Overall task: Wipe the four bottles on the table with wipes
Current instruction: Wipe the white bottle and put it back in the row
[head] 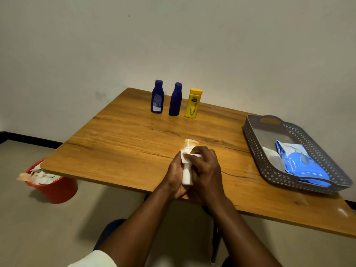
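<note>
Over the near part of the wooden table (123,139), my left hand (175,176) grips a small white bottle (187,175) with a pale yellow cap, held tilted with the cap pointing away from me. My right hand (206,168) presses a white wipe (185,158) around the bottle's neck. Three more bottles stand upright in a row at the far edge: a dark blue one with a label (157,97), a plain dark blue one (175,99) and a yellow one (193,103).
A grey perforated basket (254,143) at the table's right holds a blue pack of wipes (302,164) and a loose white wipe. A red bin (55,187) full of used wipes stands on the floor left of the table. A wall rises just behind the table.
</note>
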